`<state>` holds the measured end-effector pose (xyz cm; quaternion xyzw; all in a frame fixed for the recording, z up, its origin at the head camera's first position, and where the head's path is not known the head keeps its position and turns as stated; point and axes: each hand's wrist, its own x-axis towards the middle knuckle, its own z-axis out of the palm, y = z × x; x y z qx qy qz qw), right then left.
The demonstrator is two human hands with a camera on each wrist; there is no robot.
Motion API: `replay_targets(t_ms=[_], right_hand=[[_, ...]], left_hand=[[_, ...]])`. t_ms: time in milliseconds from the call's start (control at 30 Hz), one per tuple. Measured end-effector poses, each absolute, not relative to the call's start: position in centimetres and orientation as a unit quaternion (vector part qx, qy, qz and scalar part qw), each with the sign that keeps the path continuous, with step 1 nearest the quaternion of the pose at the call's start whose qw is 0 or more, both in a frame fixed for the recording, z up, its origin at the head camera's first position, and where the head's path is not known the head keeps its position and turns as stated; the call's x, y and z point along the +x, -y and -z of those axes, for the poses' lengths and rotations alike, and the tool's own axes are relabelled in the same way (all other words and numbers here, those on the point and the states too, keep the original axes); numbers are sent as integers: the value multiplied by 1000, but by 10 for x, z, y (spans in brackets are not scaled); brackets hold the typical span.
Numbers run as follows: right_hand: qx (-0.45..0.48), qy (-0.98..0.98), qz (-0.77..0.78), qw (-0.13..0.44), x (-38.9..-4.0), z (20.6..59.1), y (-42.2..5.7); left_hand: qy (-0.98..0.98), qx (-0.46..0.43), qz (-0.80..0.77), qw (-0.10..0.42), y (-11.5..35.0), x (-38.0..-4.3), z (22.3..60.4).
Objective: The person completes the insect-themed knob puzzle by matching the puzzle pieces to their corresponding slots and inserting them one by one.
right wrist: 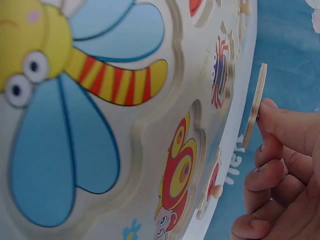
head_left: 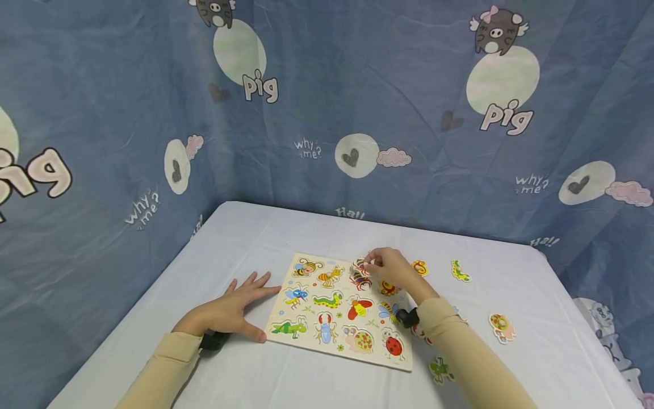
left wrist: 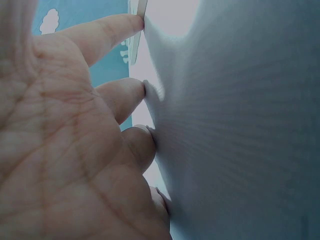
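Observation:
My right hand (head_left: 389, 268) pinches a thin wooden spider puzzle piece (head_left: 360, 266) between thumb and fingers. In the right wrist view the piece (right wrist: 256, 102) appears edge-on, held off the board. Just below it lies the printed spider (head_left: 360, 281) in its recess near the back edge of the wooden insect puzzle board (head_left: 340, 328). My left hand (head_left: 235, 307) rests on the table with fingers spread, its index fingertip and thumb at the board's left edge. The left wrist view shows the palm (left wrist: 65, 135) and fingertips on the cloth.
Several loose pieces lie right of the board: a butterfly (head_left: 420, 268), a caterpillar (head_left: 460, 271), a snail (head_left: 503, 328) and a green grasshopper (head_left: 440, 370). Another is partly hidden under the right forearm. A white cloth covers the table (head_left: 225, 375); a blue patterned curtain (head_left: 306, 102) hangs behind.

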<state>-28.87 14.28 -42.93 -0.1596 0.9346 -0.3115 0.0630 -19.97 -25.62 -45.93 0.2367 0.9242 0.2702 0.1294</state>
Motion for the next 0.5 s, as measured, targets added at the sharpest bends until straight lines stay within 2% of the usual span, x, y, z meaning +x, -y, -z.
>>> replay_targets(t_ms=[500], right_hand=[[-210,-927,297,90,-276,437,-140]], left_hand=[[-925,239,-266,131,257,-200,459]])
